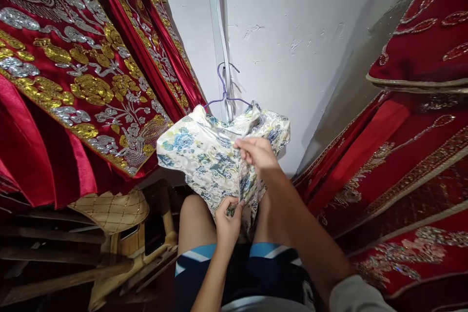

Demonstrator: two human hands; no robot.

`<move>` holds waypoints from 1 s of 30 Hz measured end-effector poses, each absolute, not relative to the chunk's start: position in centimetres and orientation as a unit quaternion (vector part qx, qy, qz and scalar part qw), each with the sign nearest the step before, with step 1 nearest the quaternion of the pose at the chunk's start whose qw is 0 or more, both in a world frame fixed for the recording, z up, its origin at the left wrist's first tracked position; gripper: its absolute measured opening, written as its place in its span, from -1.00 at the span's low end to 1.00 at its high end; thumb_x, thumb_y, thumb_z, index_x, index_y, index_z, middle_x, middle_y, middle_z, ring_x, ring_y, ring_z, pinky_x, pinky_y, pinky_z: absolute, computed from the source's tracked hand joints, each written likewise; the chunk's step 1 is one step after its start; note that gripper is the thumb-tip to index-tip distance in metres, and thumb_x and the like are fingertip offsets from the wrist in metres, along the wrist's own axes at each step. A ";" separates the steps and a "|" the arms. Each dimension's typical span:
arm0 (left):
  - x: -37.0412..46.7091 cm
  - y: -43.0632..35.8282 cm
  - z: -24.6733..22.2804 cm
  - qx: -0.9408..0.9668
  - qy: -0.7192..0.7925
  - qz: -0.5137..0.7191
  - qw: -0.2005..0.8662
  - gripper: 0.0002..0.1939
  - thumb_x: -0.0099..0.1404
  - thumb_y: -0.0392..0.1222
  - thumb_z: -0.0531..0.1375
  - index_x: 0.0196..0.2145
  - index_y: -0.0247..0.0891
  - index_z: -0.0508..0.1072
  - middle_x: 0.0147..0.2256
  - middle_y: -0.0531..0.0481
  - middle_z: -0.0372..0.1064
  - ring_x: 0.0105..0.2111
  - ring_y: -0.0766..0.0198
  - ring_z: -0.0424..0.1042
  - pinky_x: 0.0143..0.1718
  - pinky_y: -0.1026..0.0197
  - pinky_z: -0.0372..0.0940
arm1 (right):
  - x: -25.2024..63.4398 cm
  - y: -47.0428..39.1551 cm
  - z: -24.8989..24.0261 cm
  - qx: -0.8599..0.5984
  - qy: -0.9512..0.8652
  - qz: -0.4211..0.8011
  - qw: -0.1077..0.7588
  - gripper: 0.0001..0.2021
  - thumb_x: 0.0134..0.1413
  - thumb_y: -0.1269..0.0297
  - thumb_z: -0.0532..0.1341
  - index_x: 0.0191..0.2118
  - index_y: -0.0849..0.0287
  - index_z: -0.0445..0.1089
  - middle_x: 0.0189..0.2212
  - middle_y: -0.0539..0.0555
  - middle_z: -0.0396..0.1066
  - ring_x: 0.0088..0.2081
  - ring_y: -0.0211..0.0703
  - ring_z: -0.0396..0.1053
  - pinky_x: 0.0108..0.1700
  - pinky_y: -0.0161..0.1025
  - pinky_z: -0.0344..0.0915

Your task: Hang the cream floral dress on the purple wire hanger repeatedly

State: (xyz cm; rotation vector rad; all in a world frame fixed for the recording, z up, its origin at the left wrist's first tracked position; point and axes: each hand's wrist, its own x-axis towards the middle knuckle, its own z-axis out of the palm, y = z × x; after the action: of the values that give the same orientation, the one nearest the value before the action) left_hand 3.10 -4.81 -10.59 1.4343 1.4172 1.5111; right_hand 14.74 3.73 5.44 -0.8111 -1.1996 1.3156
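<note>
A white garment with a blue and yellow floral print hangs on a thin purple hanger in front of me. My right hand pinches the fabric at the upper front, beside a line that runs down the middle. Lower on that line, my left hand is closed on the garment between thumb and fingers. The garment's lower part hangs between my knees.
Red cloths with gold and silver embroidery hang at the left, and more red embroidered cloths at the right. A wooden chair stands at the lower left. Behind the hanger is a white wall.
</note>
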 end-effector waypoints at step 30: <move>-4.7 4.6 12.1 0.488 0.376 0.782 0.095 -0.86 0.39 -0.38 0.20 -0.32 -0.34 0.53 -0.35 0.04 0.40 -0.29 0.34 0.32 -0.16 0.31 0.19 | 13.0 6.7 1.7 -0.359 -0.591 0.492 0.529 -0.78 -0.02 0.20 0.29 -0.57 0.15 0.36 -0.72 -0.13 0.12 -0.63 -0.33 0.00 -0.56 -0.31 -0.12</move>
State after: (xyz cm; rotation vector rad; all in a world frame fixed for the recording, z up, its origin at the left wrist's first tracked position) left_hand -4.71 4.59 12.10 1.4473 1.1150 2.3168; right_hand 13.05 6.66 1.75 -0.8564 -1.4125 1.1751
